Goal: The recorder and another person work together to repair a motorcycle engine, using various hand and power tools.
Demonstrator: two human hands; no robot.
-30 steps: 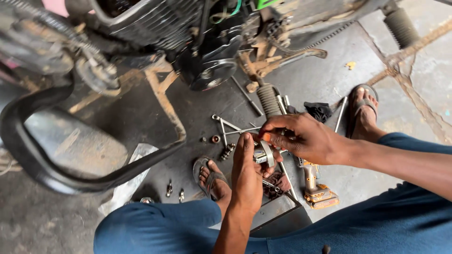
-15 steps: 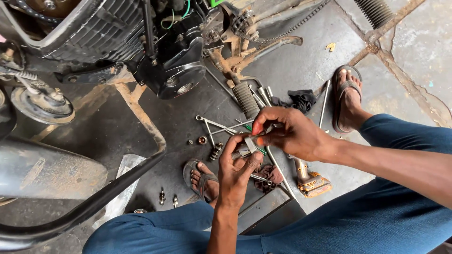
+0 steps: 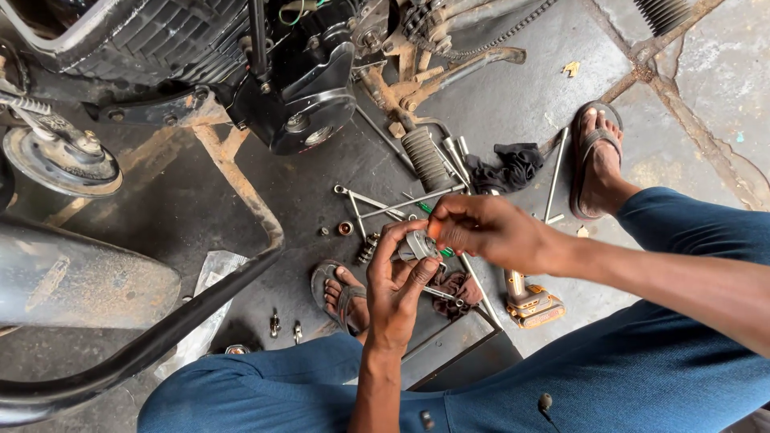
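My left hand (image 3: 395, 282) is raised palm-up over the oily floor and grips a small round grey metal part (image 3: 416, 244) between its fingers. My right hand (image 3: 481, 229) comes in from the right and pinches a green-handled tool (image 3: 439, 238) against the top of that part. Both hands meet just above my left foot in a sandal (image 3: 343, 295). The contact between tool tip and part is hidden by my fingers.
A motorcycle engine (image 3: 297, 80) with a chain and footpeg (image 3: 425, 158) stands at the top. Spanners (image 3: 377, 204), a black rag (image 3: 509, 168), a long rod (image 3: 555, 176), nuts and a yellow power tool (image 3: 528, 303) lie on the floor. A black frame tube (image 3: 160, 337) crosses lower left.
The view has shifted, so the motorcycle sits higher and further left. My hands stay together on the small part; the right hand's fingers have shifted on it slightly.
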